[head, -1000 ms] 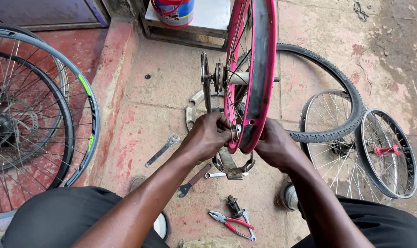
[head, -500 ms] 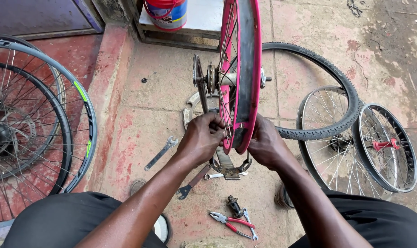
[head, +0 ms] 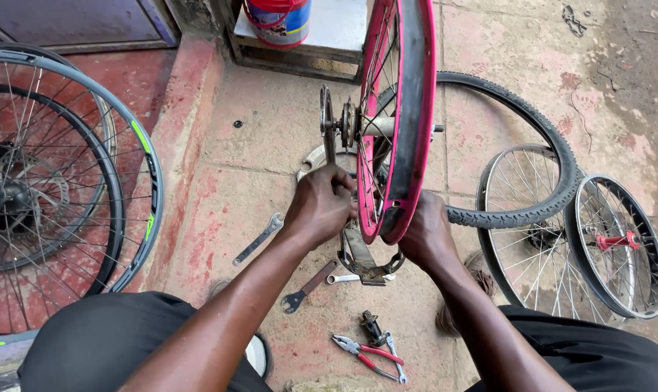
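Now my left hand (head: 320, 205) is clenched on the spokes of the upright pink-rimmed bicycle wheel (head: 409, 109) — my right hand (head: 425, 234) grips its rim, red-handled pliers (head: 365, 354) lying below my fingers

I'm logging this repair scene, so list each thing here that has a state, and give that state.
Pink wheel: upright, tyre off, held low at the rim.
Left hand: closed at the spokes on the wheel's left side.
Right hand: pressed on the rim's right side.
Tyre: off, flat on the ground.
Pliers: lying on the ground, untouched.
Spanner: lying flat, untouched.
Bucket: upright on the step.
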